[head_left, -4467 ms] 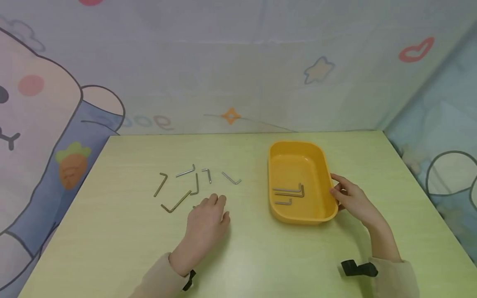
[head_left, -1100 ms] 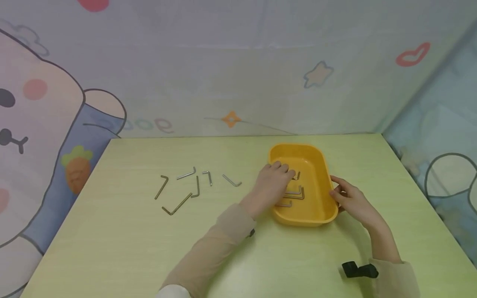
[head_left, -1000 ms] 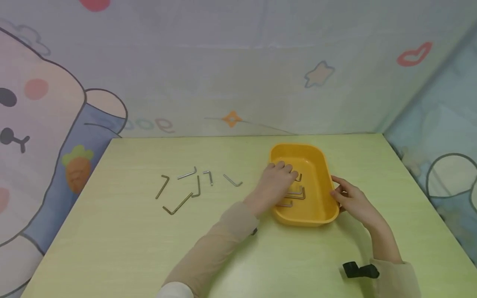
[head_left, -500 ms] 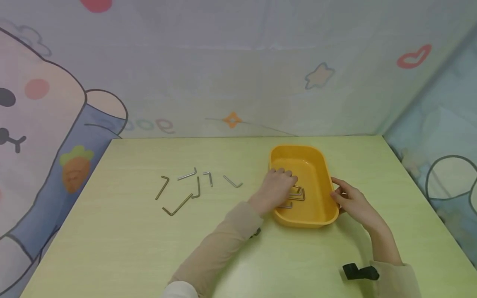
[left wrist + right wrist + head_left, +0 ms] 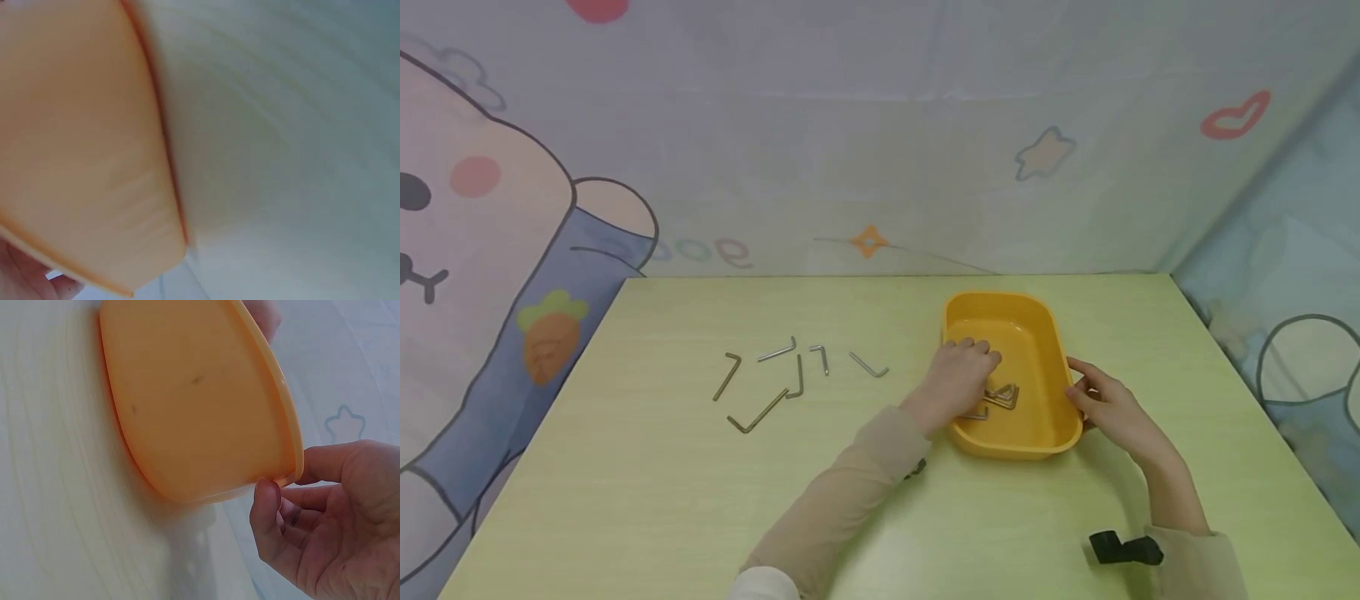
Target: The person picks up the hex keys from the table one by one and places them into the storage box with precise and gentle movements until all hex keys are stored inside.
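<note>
My left hand (image 5: pixel 953 379) reaches over the left rim of the yellow tray (image 5: pixel 1041 367), fingers curled down inside it. A hex key (image 5: pixel 1000 392) sticks out from under those fingers and overlaps other hex keys in the tray; the fingertips on it are hidden. Nearer the front of the tray lies a small silver hex key (image 5: pixel 977 414), partly behind the hand. My right hand (image 5: pixel 1108 406) pinches the tray's right rim between thumb and fingers, as the right wrist view shows with the hand (image 5: pixel 344 512) at the rim's corner. The left wrist view mostly shows the tray's outer wall (image 5: pixel 81 137).
Several loose hex keys lie left of the tray, among them a brass one (image 5: pixel 758 412), a bronze one (image 5: pixel 726 377) and a silver one (image 5: pixel 868 365). The pale green table (image 5: pixel 625 483) ends at a printed cloth backdrop (image 5: pixel 760 150).
My left hand has gone from the loose hex keys into the tray, taking one along. Over the last second it lowered toward the front and the keys there shifted together. My right hand stays put.
</note>
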### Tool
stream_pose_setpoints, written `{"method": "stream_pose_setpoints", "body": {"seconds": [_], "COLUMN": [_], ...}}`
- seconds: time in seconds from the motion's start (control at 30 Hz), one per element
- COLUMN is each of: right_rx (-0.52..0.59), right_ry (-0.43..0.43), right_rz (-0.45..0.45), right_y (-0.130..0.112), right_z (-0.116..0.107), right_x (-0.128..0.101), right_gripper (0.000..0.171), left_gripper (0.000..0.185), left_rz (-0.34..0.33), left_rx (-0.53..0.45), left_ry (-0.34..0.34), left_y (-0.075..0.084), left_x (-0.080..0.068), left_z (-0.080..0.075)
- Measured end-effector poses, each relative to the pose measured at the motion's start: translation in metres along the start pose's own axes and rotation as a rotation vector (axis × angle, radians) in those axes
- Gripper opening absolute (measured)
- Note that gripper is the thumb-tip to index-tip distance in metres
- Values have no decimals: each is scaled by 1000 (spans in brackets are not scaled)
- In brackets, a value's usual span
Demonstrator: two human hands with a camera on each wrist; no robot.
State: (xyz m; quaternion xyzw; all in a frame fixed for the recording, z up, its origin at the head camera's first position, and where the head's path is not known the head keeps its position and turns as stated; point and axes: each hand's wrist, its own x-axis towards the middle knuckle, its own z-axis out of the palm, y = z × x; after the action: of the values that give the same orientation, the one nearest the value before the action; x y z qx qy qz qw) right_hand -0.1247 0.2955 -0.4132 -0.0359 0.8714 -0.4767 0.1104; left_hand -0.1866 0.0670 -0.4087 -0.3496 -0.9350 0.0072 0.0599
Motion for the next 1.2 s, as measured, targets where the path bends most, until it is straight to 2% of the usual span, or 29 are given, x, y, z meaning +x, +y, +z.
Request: {"method": "stream_pose_setpoints", "body": {"seconds": [0.2, 0.47, 0.6, 0.83, 0.97, 1.2], "right_rx": [5, -1, 8, 11, 20, 17], "right_ry": [-1, -2, -8, -8, -13, -9], "right_rz": [-2, 12, 11, 9, 10, 15], "right_y": [1, 0, 1, 1, 1, 1], "right_z": [0, -1, -1, 0, 1, 1], "right_x": [0, 0, 1, 2, 2, 1], "right_gripper": [56, 57, 57, 56, 56, 56], "left_gripper": [18, 18, 18, 24, 30, 31], "left_rz": [12, 8, 1, 37, 32, 39], "left_rx": [8, -14, -12, -16, -6, 0], "left_ry": [103, 255, 298, 353, 333, 188], "left_y": [-6, -18, -25, -42, -58, -85], "left_x": [-10, -26, -37, -59, -68, -76], "left_z": [-11, -21, -21, -17, -15, -5]}}
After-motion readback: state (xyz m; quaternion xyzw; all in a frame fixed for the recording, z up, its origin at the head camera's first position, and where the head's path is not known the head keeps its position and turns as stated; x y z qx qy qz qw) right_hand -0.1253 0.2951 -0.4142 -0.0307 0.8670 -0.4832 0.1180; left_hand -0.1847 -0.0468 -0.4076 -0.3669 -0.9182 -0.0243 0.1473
